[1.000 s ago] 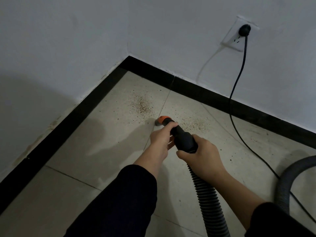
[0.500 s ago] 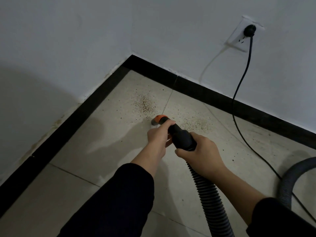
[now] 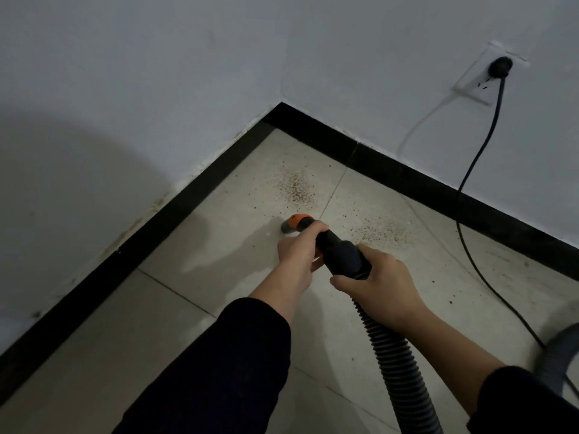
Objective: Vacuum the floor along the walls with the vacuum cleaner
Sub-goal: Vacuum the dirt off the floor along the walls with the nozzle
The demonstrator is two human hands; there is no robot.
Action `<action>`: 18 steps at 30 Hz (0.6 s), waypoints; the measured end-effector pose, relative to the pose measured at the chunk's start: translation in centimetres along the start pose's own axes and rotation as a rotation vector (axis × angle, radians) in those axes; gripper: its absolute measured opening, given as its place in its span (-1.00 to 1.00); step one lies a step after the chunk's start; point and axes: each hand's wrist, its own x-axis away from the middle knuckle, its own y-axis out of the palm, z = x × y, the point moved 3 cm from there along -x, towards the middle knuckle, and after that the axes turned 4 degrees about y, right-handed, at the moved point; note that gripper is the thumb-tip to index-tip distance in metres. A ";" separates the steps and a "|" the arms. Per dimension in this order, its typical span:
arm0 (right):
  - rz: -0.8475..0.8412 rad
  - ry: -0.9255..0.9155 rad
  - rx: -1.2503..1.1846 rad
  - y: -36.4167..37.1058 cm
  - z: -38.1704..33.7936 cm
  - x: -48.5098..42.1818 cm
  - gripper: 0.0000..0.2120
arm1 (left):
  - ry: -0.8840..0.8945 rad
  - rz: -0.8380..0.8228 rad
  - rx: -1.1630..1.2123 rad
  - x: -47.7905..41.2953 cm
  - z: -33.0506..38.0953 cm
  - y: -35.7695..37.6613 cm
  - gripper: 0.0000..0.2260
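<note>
Two white walls [image 3: 125, 73] are meeting in a corner at upper centre. Black skirting [image 3: 194, 198] is running along both. Pale floor tiles [image 3: 109, 355] are filling the lower frame. A wall socket [image 3: 474, 87] is sitting upper right. Dim light is casting a broad shadow [image 3: 62, 183] at left.

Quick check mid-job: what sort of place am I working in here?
Probably an indoor room corner, perhaps domestic: white walls meet above a black skirting board, the floor is pale tile, and a wall socket carries a plugged-in black cord.
</note>
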 end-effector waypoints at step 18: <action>-0.090 -0.101 -0.019 1.6 -1.7 2.6 -0.74 | 0.015 0.024 -0.048 1.5 -0.3 -4.4 -0.73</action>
